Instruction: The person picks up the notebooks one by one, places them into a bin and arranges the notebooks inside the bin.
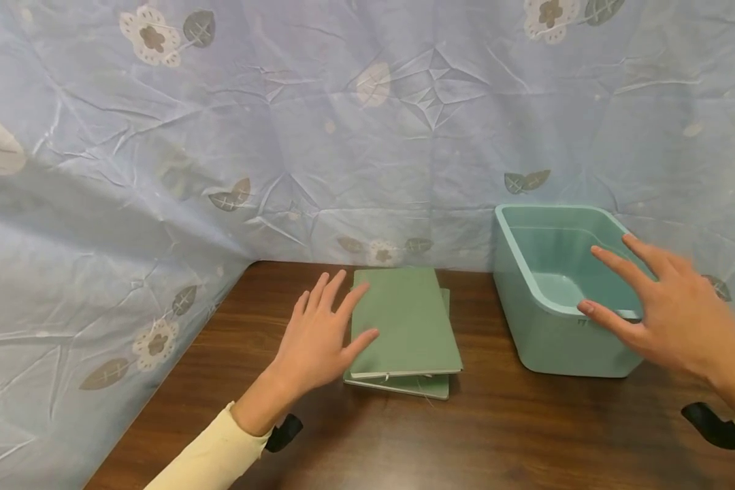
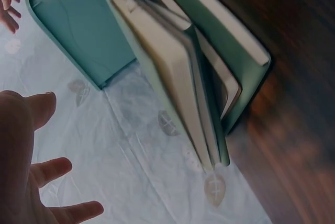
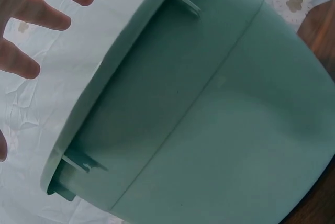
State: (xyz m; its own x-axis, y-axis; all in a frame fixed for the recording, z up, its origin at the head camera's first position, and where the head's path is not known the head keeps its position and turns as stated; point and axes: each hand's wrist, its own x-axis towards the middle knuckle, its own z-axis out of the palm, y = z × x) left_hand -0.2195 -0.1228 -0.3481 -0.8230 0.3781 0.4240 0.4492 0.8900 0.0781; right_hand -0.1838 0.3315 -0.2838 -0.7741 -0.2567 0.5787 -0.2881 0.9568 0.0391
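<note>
Green hardcover notebooks (image 1: 401, 320) lie stacked on the brown table, the top one slightly askew over the one beneath. Their pale page edges (image 2: 172, 69) show in the left wrist view. My left hand (image 1: 315, 347) hovers at the left side of the stack, fingers spread, thumb and index finger overlapping the cover in the head view. A teal plastic bin (image 1: 576, 344) stands to the right. Over its near right rim is my right hand (image 1: 680, 313), fingers spread apart and holding nothing. In the right wrist view, those fingers (image 3: 44, 14) appear beyond the bin's rim.
A wrinkled, pale blue floral cloth (image 1: 343, 136) hangs behind the table and along its left side. The wooden tabletop (image 1: 496, 435) extends in front of the notebooks and bin. Black straps (image 1: 284, 433) show at both wrists.
</note>
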